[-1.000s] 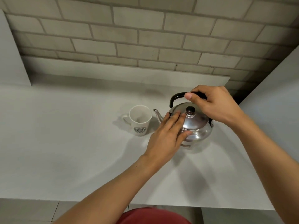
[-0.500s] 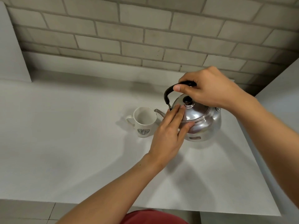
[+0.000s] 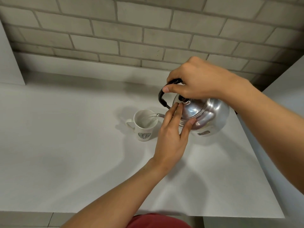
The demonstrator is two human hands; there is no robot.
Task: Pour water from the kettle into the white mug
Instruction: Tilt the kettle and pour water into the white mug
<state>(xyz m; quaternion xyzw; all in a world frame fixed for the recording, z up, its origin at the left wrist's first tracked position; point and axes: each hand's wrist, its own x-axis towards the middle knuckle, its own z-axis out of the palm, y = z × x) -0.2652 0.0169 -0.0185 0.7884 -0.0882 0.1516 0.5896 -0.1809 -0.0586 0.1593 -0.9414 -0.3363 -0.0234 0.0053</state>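
Note:
A shiny steel kettle [image 3: 209, 112] with a black handle is lifted off the counter and tilted to the left. Its spout reaches over the rim of the white mug [image 3: 144, 127], and a thin stream of water runs into the mug. My right hand [image 3: 197, 83] grips the black handle from above. My left hand [image 3: 172, 134] lies flat against the kettle's lid, fingers spread near the black knob. The mug stands upright on the counter with a dark round logo facing me and its handle to the left.
The white counter [image 3: 65, 153] ends at a front edge near my body and at a right edge by a grey wall. A brick wall [image 3: 131, 30] with a low white ledge runs along the back. A white panel stands at far left.
My right hand has lifted the kettle and tipped it left toward the mug; the spout now hangs over the rim and water flows. My left hand stayed on the lid.

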